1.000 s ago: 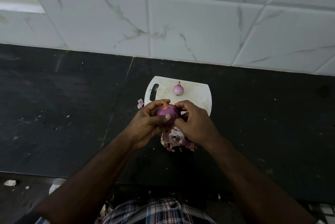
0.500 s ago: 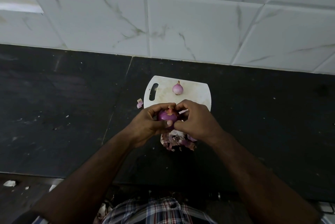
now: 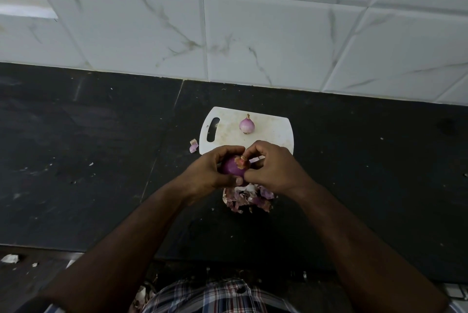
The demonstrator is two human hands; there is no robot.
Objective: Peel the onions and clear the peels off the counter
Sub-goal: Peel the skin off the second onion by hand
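Gripping a red onion [image 3: 231,167] with fingers curled round its left side and thumb pressed low on its front, the left hand [image 3: 211,173] holds it in the air just in front of the white cutting board [image 3: 273,133], over the board's near edge. The onion's visible skin is smooth, glossy and deep purple, and at its top a dry, papery tuft of pale pink-brown peel [image 3: 241,162] stands up with ragged edges. The right hand [image 3: 272,168] meets the onion from the other side, its fingers bent and its fingertips pinching that tuft at the crown. A second onion [image 3: 247,125] sits on the far half of the cutting board, near its middle; it is smaller, a paler lilac with a whitish sheen, rounded, with a thin brownish stem tip pointing away from the person. The board itself is a rounded rectangle with a slot handle at its left end, and its surface shows faint brownish stains. Just off the board's left near corner lies a small scrap of peel [image 3: 193,146], purple and off-white. In front of the board, below both hands, a heap of peels [image 3: 247,198] rests on the black counter [image 3: 101,160], a crumpled mix of dull purple, pink and white flakes. Small pale specks are scattered over the counter to the left of the board. Behind the board rises a wall of white marbled tiles [image 3: 253,34]. Nearest the person, well in front of the board, a bit of checked shirt [image 3: 217,297] shows at the bottom edge.
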